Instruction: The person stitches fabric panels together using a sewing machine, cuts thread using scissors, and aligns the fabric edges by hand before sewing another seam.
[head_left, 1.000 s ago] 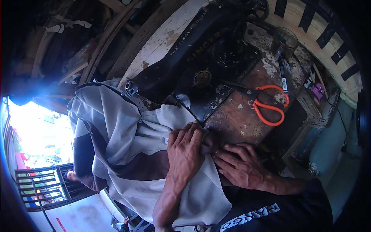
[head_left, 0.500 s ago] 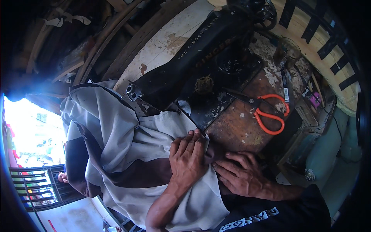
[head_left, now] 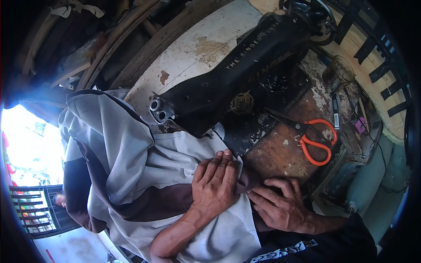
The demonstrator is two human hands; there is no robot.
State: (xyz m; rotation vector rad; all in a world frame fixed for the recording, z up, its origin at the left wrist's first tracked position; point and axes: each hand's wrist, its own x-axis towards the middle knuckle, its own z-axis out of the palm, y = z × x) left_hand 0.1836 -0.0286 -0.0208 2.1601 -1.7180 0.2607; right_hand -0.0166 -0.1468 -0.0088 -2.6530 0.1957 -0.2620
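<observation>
A large light-grey garment piece (head_left: pixel 175 153) with a dark brown band (head_left: pixel 153 202) is spread under a black sewing machine (head_left: pixel 206 92). My left hand (head_left: pixel 215 184) lies on the cloth with its fingers stretched out side by side, the tips at the cloth's edge just in front of the machine head. To its right, my right hand (head_left: pixel 280 204) has its fingers bent over the bunched dark brown cloth beside my left hand. The thumbs are hidden. The needle area is mostly covered by the machine head.
Scissors (head_left: pixel 313 140) with orange handles lie on the worn tabletop (head_left: pixel 272 162) right of the machine. Behind them stand a glass (head_left: pixel 337 73) and a small purple object (head_left: pixel 360 125). Wooden boards (head_left: pixel 136 57) lean at the far left. A white surface (head_left: pixel 79 250) is at lower left.
The view has shifted, so the machine and scissors appear farther right and slightly lower. Both hands stay on the cloth in nearly the same pose.
</observation>
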